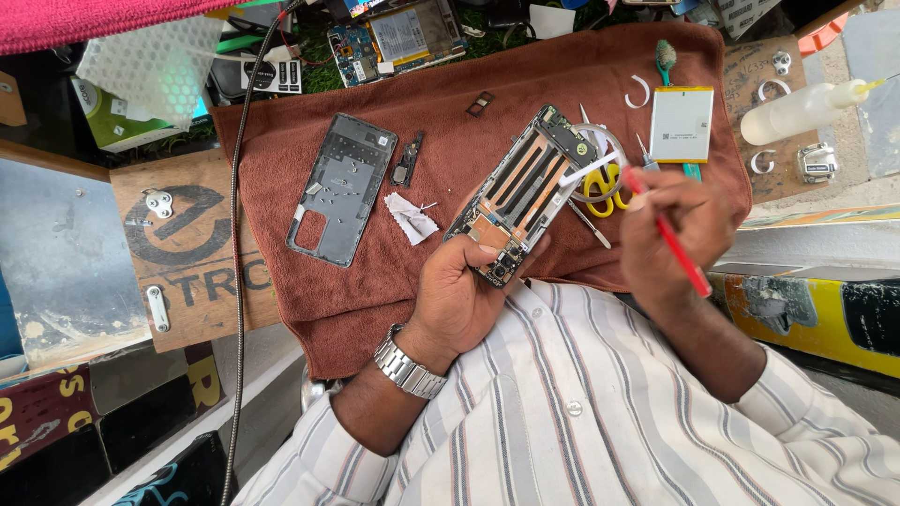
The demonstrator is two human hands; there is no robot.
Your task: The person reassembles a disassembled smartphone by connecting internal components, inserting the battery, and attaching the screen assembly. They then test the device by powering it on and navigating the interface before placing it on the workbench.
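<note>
Opened phone [518, 194] held over a brown towel [375, 281], red tool [667, 234] at its far end.

A white battery [681, 123] with a small dark label lies flat at the towel's far right; right of it a white squeeze bottle [802, 111] lies on its side, and a green and white box [117, 117] sits far left under a clear bag. The left hand [459, 290] is closed around the phone's near end, thumb over the edge. The phone has no back cover: black frame, copper-orange strips, dark boards at both ends. Its long axis runs from near left to far right, tilted. The right hand [670, 225] pinches the red tool like a pen, its white tip touching the phone's far end. The grey back cover [342, 187] lies on the towel to the left, yellow scissors [605, 183] behind the phone.
</note>
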